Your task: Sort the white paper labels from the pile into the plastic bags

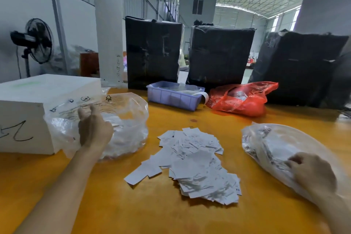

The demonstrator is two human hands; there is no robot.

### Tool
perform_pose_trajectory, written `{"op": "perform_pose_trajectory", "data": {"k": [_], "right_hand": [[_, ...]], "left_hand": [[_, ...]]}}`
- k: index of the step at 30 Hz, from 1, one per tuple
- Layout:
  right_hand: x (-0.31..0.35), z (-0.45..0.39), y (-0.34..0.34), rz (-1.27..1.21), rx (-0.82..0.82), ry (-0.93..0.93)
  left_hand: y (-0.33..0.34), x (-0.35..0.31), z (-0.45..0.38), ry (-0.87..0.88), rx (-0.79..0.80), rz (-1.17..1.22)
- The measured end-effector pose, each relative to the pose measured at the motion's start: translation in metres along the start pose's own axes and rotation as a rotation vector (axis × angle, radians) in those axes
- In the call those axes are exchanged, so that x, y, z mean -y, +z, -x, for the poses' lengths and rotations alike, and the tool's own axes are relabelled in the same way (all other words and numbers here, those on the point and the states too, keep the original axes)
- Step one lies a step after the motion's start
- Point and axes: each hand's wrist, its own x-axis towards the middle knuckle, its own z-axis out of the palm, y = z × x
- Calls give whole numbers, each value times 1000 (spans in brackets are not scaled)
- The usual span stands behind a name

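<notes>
White labels [191, 163] between plastic bags [121, 119]

The pile of labels [191, 163] lies at the middle of the table [133, 211]. At its 9 o'clock stands one plastic bag [121, 119], with the left hand [94, 129] at its mouth and a foam box [34, 112] just beside it at 9 o'clock. At the pile's 3 o'clock lies a second plastic bag [275, 148], the right hand [311, 173] resting on its near end. At 12 o'clock sits a tray [174, 97]; at 1 o'clock a thin carrier bag [241, 99]. Behind these, three wrapped bales [220, 55] stand in a row along the table's far edge.
</notes>
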Motion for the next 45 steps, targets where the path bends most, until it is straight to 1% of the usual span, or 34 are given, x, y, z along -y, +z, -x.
{"op": "perform_pose_trajectory", "data": {"k": [3,5,7,10,12,13,15,16,17,23,29,34,39,40,43,45], "right_hand": [[-2,-1,-1,-131,-36,51],[-3,-3,0,-144,-42,87],[-4,-9,0,-53,25,113],[-4,-11,0,19,91,137],[-4,-9,1,3,29,128],[-4,-8,1,-16,-19,123],[-6,-8,0,-66,-94,121],[-7,-7,-1,-92,-125,122],[-7,-8,-1,-114,-152,117],[0,-9,-1,-284,-194,128],[-2,-8,0,-400,-186,129],[6,-6,-3,-443,-131,-13],[9,1,-4,-277,-140,-162],[9,1,-4,-255,-113,-171],[7,-2,-3,-276,53,-161],[7,-2,-3,-359,88,-120]], "left_hand": [[14,1,-3,147,-187,14],[27,6,-11,208,-245,63],[42,8,-18,231,-196,80],[75,10,-21,313,-130,-14],[81,-2,-8,411,-192,53],[79,-9,2,486,-252,105],[68,-24,21,692,-339,158],[63,-30,30,776,-348,173],[58,-37,38,821,-342,183],[38,-71,88,863,-153,215],[46,-73,101,911,-47,213],[52,-72,105,923,-17,217],[53,-72,107,934,-34,231],[53,-72,107,934,-38,234],[53,-72,109,935,-42,241],[52,-73,110,934,-41,246]]}}
